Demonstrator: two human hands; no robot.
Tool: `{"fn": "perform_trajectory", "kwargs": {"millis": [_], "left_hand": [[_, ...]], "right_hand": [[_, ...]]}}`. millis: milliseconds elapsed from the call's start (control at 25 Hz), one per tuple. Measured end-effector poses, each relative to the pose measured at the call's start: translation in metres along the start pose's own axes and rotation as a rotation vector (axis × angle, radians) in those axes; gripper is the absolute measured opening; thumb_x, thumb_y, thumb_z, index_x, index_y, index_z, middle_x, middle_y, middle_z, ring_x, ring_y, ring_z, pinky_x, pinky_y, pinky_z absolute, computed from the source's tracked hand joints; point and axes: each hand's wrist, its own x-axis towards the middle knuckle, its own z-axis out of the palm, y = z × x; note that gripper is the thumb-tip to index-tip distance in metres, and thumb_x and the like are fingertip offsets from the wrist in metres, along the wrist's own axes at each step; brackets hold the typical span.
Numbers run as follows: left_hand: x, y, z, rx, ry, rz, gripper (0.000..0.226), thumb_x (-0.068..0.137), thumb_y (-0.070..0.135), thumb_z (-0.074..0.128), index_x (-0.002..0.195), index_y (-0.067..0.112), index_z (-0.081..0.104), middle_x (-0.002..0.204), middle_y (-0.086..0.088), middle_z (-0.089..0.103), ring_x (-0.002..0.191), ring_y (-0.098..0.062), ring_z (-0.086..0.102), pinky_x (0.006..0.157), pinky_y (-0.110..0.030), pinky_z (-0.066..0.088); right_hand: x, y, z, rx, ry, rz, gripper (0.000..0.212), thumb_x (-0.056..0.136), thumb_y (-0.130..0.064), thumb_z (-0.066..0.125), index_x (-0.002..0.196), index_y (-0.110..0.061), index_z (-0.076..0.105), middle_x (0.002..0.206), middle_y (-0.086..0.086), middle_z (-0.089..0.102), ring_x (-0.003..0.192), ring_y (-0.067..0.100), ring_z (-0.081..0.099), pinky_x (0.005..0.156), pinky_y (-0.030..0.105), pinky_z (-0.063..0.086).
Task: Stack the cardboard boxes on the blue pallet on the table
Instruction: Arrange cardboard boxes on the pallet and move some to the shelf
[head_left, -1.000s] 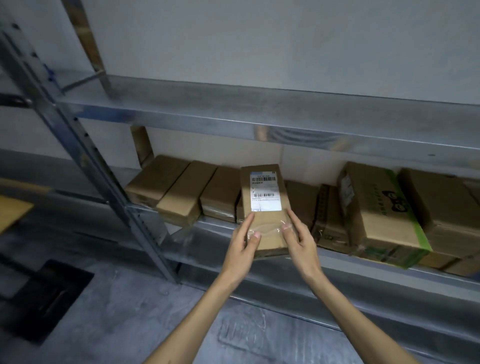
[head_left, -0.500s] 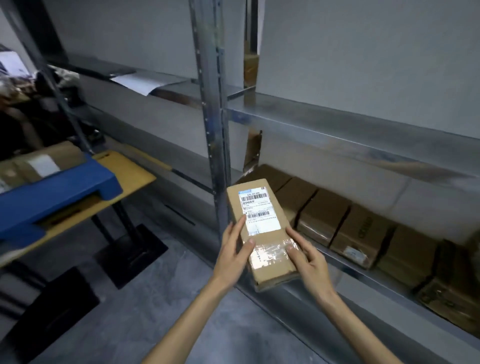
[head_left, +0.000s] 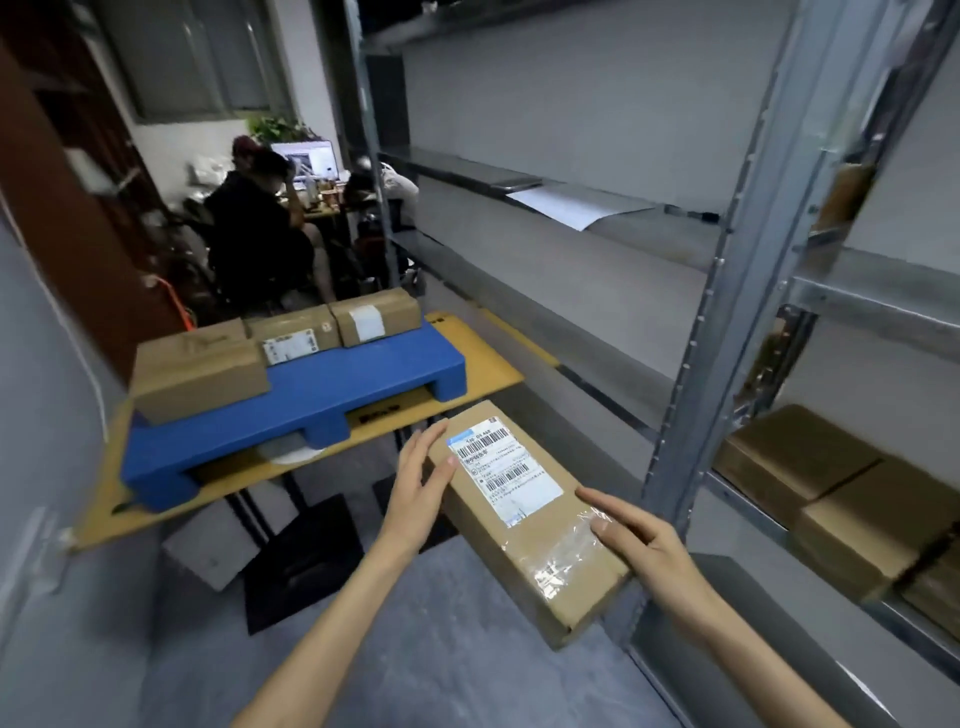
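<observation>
I hold a long cardboard box (head_left: 524, 525) with a white barcode label in the air, just right of the table. My left hand (head_left: 422, 483) grips its far left side, thumb on top. My right hand (head_left: 636, 535) grips its near right end over the clear tape. The blue pallet (head_left: 332, 395) lies on a yellow table (head_left: 488, 364) ahead and to the left. Three cardboard boxes sit along the pallet's far side: a large one (head_left: 200, 376) at the left, a labelled one (head_left: 291, 332) in the middle, a taped one (head_left: 376, 317) at the right.
A metal shelf rack (head_left: 727, 291) runs along the right, with more cardboard boxes (head_left: 852, 509) on its lower shelf and a sheet of paper (head_left: 571, 205) higher up. People sit at a desk (head_left: 260, 228) behind the table. The table's black base (head_left: 301, 561) stands on the grey floor.
The view has swung left from the shelf toward the table. Both hands have carried the box away from the rack, and the pallet with its boxes is now close ahead.
</observation>
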Motion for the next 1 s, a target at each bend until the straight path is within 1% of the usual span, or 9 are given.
{"fn": "perform_trajectory", "kwargs": {"millis": [80, 200, 360, 480, 560, 680, 760, 880, 1000], "left_hand": [[0.005, -0.009, -0.044, -0.028, 0.063, -0.019, 0.039, 0.098, 0.040, 0.057, 0.136, 0.045, 0.053, 0.149, 0.010, 0.044, 0.140, -0.008, 0.038, 0.114, -0.034, 0.034], [0.008, -0.023, -0.093, -0.044, 0.149, -0.036, 0.032, 0.099, 0.036, 0.058, 0.128, 0.046, 0.060, 0.137, 0.012, 0.055, 0.129, -0.005, 0.049, 0.107, -0.030, 0.042], [0.025, -0.043, -0.136, -0.056, 0.353, -0.077, 0.026, 0.095, 0.039, 0.063, 0.120, 0.045, 0.066, 0.130, 0.015, 0.062, 0.125, -0.007, 0.052, 0.109, -0.042, 0.043], [0.050, -0.054, -0.152, -0.093, 0.493, -0.111, 0.031, 0.086, 0.047, 0.066, 0.117, 0.045, 0.069, 0.129, 0.011, 0.062, 0.124, -0.011, 0.054, 0.107, -0.047, 0.046], [0.075, -0.063, -0.158, -0.122, 0.586, -0.112, 0.028, 0.089, 0.042, 0.067, 0.117, 0.043, 0.069, 0.130, 0.009, 0.062, 0.124, -0.011, 0.055, 0.107, -0.049, 0.046], [0.121, -0.074, -0.164, -0.139, 0.716, -0.133, 0.024, 0.094, 0.035, 0.066, 0.115, 0.046, 0.069, 0.130, 0.009, 0.061, 0.123, -0.012, 0.055, 0.106, -0.052, 0.046], [0.150, -0.081, -0.164, -0.131, 0.788, -0.132, 0.024, 0.094, 0.037, 0.065, 0.114, 0.049, 0.068, 0.131, 0.011, 0.059, 0.122, -0.009, 0.055, 0.105, -0.048, 0.048], [0.188, -0.090, -0.160, -0.124, 0.856, -0.112, 0.024, 0.093, 0.037, 0.065, 0.111, 0.053, 0.067, 0.131, 0.016, 0.057, 0.119, 0.001, 0.053, 0.104, -0.034, 0.046], [0.222, -0.099, -0.159, -0.145, 0.902, -0.105, 0.025, 0.094, 0.033, 0.066, 0.112, 0.051, 0.068, 0.130, 0.017, 0.054, 0.113, 0.012, 0.052, 0.098, -0.023, 0.044]], "right_hand": [[0.030, -0.006, 0.029, -0.006, -0.103, 0.002, 0.032, 0.096, -0.023, 0.061, 0.122, -0.039, 0.069, 0.123, -0.012, 0.069, 0.113, 0.009, 0.065, 0.095, 0.025, 0.051], [0.071, -0.013, 0.063, -0.011, -0.212, 0.010, 0.030, 0.096, -0.026, 0.060, 0.122, -0.039, 0.068, 0.125, -0.013, 0.068, 0.115, 0.009, 0.064, 0.094, 0.025, 0.052], [0.132, -0.014, 0.109, -0.021, -0.326, 0.003, 0.031, 0.096, -0.033, 0.059, 0.125, -0.042, 0.066, 0.126, -0.014, 0.067, 0.115, 0.009, 0.064, 0.090, 0.025, 0.054], [0.180, -0.015, 0.133, -0.006, -0.334, -0.008, 0.032, 0.093, -0.040, 0.063, 0.125, -0.045, 0.064, 0.128, -0.012, 0.065, 0.112, 0.010, 0.065, 0.087, 0.027, 0.054], [0.217, -0.016, 0.143, 0.028, -0.319, -0.024, 0.039, 0.086, -0.050, 0.069, 0.125, -0.049, 0.062, 0.130, -0.014, 0.063, 0.113, 0.007, 0.064, 0.083, 0.025, 0.055], [0.275, -0.014, 0.152, 0.088, -0.255, -0.033, 0.051, 0.081, -0.051, 0.071, 0.129, -0.056, 0.055, 0.133, -0.016, 0.058, 0.119, 0.007, 0.059, 0.094, 0.034, 0.054], [0.310, -0.012, 0.156, 0.087, -0.235, -0.072, 0.056, 0.084, -0.045, 0.070, 0.135, -0.056, 0.049, 0.139, -0.016, 0.053, 0.127, 0.006, 0.052, 0.104, 0.040, 0.048], [0.354, -0.009, 0.166, -0.009, -0.220, -0.141, 0.052, 0.091, -0.035, 0.066, 0.139, -0.048, 0.049, 0.147, -0.019, 0.044, 0.140, 0.001, 0.035, 0.115, 0.041, 0.036], [0.387, -0.005, 0.182, -0.084, -0.185, -0.123, 0.051, 0.094, -0.035, 0.062, 0.141, -0.047, 0.046, 0.156, -0.015, 0.031, 0.146, 0.000, 0.021, 0.119, 0.043, 0.028]]}}
